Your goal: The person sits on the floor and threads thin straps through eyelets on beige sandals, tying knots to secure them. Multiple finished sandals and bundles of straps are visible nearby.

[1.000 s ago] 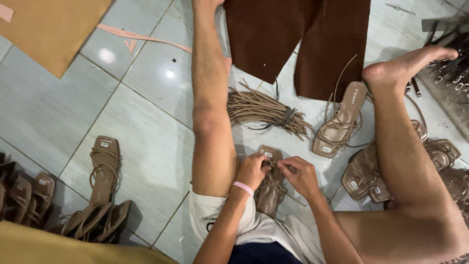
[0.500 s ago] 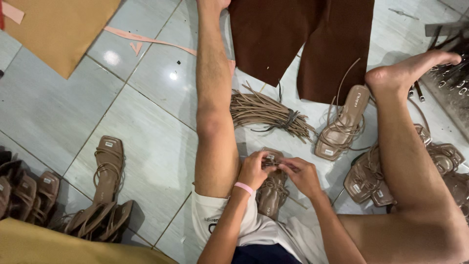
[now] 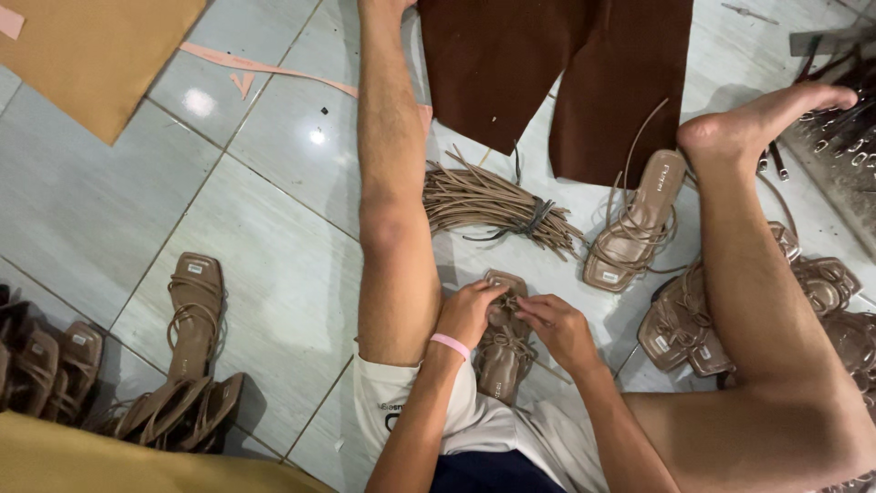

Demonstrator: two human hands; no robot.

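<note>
My left hand (image 3: 470, 310) and right hand (image 3: 557, 324) both pinch the straps at the sandal (image 3: 505, 342) toe; since a second ago they've barely shifted, so I'm mid-tie.

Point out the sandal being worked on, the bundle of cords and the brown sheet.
sandal (image 3: 500, 361), head view, on its insole below the hands.
bundle of cords (image 3: 488, 199), head view, on the middle of the bundle.
brown sheet (image 3: 511, 64), head view, on its left half.
</note>
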